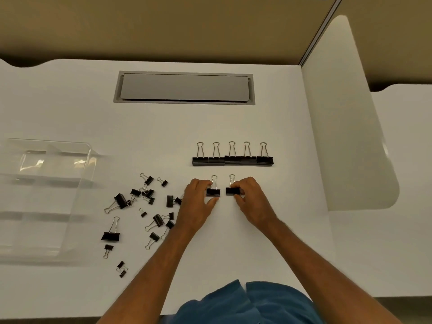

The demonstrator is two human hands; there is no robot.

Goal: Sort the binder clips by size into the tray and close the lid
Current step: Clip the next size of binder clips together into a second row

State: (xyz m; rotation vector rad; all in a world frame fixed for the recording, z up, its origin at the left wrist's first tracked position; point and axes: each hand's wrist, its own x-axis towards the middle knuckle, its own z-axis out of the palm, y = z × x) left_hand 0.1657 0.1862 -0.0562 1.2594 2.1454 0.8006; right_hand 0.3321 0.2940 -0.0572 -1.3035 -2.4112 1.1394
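On the white surface, just ahead of the body: two hands at work on a second row of clips. Left hand pinching a medium black binder clip with wire handles between fingers and thumb; right hand curled round a matching medium black clip just beside it, the two clips near each other but not touching, handles pointing away. Farther back, a finished row of five large black binder clips, bodies side by side and touching, wire handles upright in the view. To the left, a loose scatter of small and medium black clips, mixed in size and lying every way, some overlapping. At the far left edge, a clear plastic compartment tray, see-through, with dividers faintly showing; no clips visible inside, and the lid apparently standing open, though the clear plastic makes that hard to read.

By judgement, early in the task: large clips grouped, medium row only begun with two, most of the pile unsorted. Left to do: finish grouping by size, move every group into its own compartment of the tray, shut the lid.
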